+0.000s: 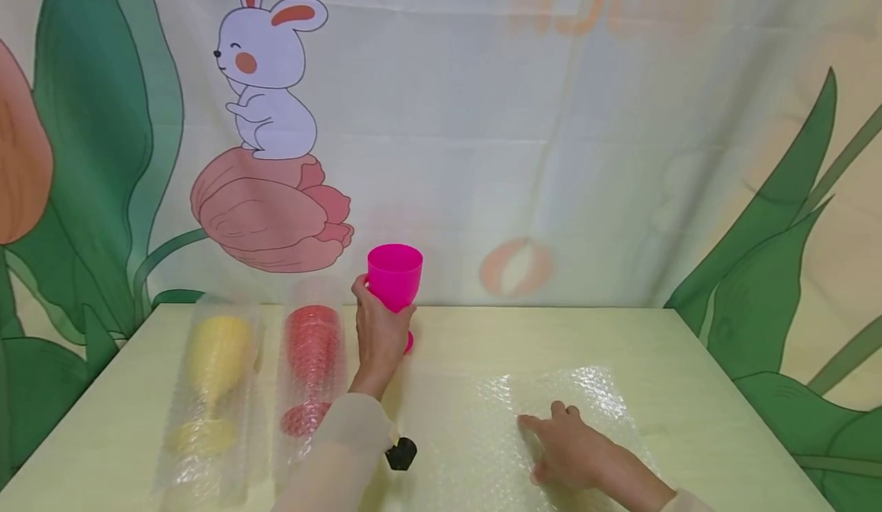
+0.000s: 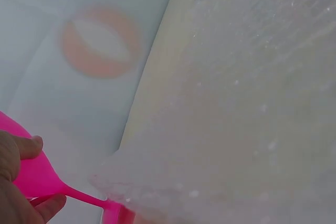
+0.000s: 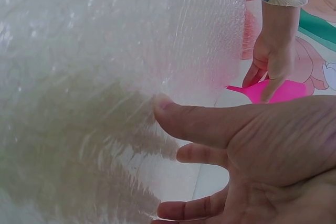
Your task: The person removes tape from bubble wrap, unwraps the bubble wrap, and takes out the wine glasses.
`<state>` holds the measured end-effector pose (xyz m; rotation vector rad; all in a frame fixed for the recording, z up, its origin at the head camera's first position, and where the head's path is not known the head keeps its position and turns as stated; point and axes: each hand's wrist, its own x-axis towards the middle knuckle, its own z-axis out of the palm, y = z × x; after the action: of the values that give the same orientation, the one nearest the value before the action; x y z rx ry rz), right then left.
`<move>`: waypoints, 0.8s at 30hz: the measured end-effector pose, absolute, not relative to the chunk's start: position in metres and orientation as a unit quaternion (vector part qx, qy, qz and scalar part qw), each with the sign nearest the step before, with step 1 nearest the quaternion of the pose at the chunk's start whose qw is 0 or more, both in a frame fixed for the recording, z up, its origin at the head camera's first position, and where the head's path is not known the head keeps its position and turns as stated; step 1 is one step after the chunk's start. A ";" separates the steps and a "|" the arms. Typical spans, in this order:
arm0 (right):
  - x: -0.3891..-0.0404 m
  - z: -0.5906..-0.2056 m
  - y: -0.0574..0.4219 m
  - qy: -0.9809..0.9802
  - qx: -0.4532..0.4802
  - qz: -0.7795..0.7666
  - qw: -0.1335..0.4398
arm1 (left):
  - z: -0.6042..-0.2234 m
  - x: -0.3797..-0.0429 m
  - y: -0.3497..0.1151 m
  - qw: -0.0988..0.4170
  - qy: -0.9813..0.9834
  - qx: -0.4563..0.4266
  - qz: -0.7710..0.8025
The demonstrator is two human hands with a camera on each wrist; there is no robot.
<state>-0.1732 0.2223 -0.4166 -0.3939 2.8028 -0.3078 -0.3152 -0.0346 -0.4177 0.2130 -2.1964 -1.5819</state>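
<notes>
My left hand (image 1: 381,332) grips a bright pink plastic goblet (image 1: 395,276) around its lower bowl, holding it upright near the table's back edge. In the left wrist view, its thin stem and part of its foot (image 2: 113,212) show beyond the fingers. My right hand (image 1: 572,447) has its fingers spread and slightly bent, with fingertips right at a clear bubble wrap sheet (image 1: 468,435) spread on the table. The right wrist view shows the thumb (image 3: 194,121) apart from the other fingers, its tip overlapping the wrap.
To the left lie a yellow goblet (image 1: 219,351) and a red goblet (image 1: 313,344), each in bubble wrap. The pale yellow table (image 1: 703,420) ends at a printed backdrop (image 1: 448,152). A small black device (image 1: 401,454) hangs at my left sleeve (image 1: 344,451).
</notes>
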 end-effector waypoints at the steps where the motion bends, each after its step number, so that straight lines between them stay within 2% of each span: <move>1: -0.173 -0.417 0.222 0.974 -0.134 -0.106 0.150 | -0.418 -0.316 -0.034 0.211 -0.790 0.076 -0.571; 7: -0.174 -0.417 0.222 0.975 -0.127 -0.095 0.158 | -0.421 -0.319 -0.033 0.200 -0.790 0.079 -0.575; 16: -0.173 -0.417 0.223 0.975 -0.146 -0.096 0.138 | -0.423 -0.323 -0.031 0.182 -0.788 0.086 -0.582; 24: -0.173 -0.418 0.224 0.975 -0.140 -0.099 0.142 | -0.425 -0.325 -0.030 0.184 -0.789 0.091 -0.579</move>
<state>-0.1729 0.2237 -0.4178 -0.4025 2.8129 -0.2843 -0.3249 -0.0297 -0.4246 0.2558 -2.2262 -1.6321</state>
